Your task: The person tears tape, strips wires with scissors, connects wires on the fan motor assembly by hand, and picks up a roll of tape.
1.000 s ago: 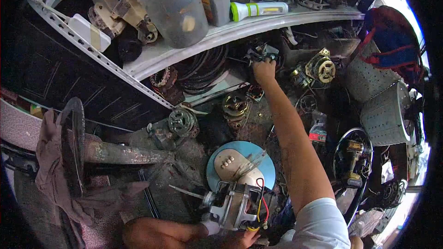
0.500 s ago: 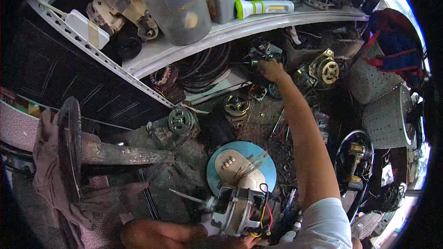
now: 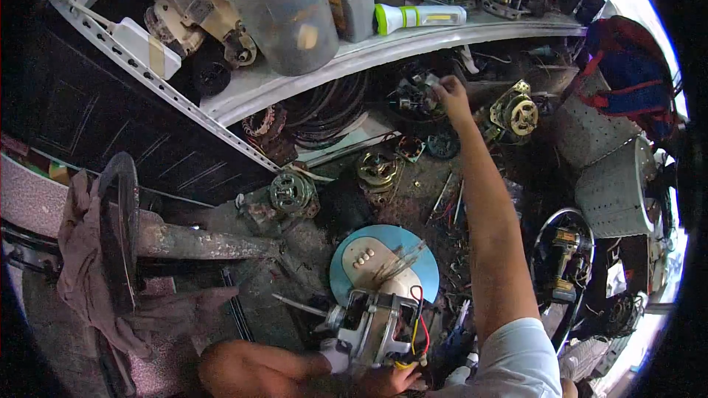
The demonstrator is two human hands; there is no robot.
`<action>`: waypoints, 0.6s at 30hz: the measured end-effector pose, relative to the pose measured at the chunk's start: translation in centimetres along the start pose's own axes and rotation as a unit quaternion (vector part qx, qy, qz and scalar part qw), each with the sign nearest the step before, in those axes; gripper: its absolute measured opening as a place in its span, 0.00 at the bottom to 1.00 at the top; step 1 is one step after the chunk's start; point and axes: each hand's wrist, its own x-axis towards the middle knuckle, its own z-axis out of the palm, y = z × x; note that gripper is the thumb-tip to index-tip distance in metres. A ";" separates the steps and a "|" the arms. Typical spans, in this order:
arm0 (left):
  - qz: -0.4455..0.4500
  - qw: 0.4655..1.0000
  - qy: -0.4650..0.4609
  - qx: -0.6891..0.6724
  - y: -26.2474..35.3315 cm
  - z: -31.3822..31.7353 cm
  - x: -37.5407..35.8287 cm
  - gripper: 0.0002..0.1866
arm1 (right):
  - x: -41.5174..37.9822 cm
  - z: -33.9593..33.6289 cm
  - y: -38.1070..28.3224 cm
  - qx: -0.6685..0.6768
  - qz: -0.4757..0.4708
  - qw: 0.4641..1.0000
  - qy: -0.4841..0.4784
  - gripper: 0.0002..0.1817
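Observation:
My right hand [image 3: 453,94] reaches far forward under the shelf, its fingers drawn together at a cluster of silvery metal parts [image 3: 419,94]. What lies between the fingertips is too small to make out. Close to me, an electric motor [image 3: 375,328] with a pale metal frame, a long shaft pointing left, and red, yellow and black wires [image 3: 420,324] is tilted over a round blue stool top [image 3: 354,239]. My left hand [image 3: 397,379] grips it from below, partly hidden by the motor. Several small pale round pieces [image 3: 364,256] lie on the stool's beige pattern.
A shelf [image 3: 295,92] carries a plastic bucket [image 3: 284,22] and a green-white flashlight [image 3: 420,16]. Below are coiled hoses [image 3: 324,114], a gold-coloured motor [image 3: 520,114] and another motor [image 3: 291,191]. At right are a drill [image 3: 566,262] and a perforated drum [image 3: 616,188]. A cloth-draped pole stands left [image 3: 199,243].
My right hand has left the dark part with a shaft and moved slightly right and up to the silvery parts. The motor by my left hand stays nearly in place.

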 end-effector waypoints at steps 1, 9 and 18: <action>0.011 1.000 0.010 0.018 0.0 0.1 0.0 0.20 | -2.0 -0.5 -2.7 0.014 0.042 0.999 0.019 0.15; 0.245 0.936 0.214 0.133 7.9 -1.3 0.0 0.16 | -28.7 -2.1 -17.2 0.290 0.126 0.945 0.088 0.09; 0.321 0.893 0.262 -0.177 9.6 -0.9 -4.3 0.24 | -44.8 2.2 -28.3 0.443 0.207 0.862 0.130 0.04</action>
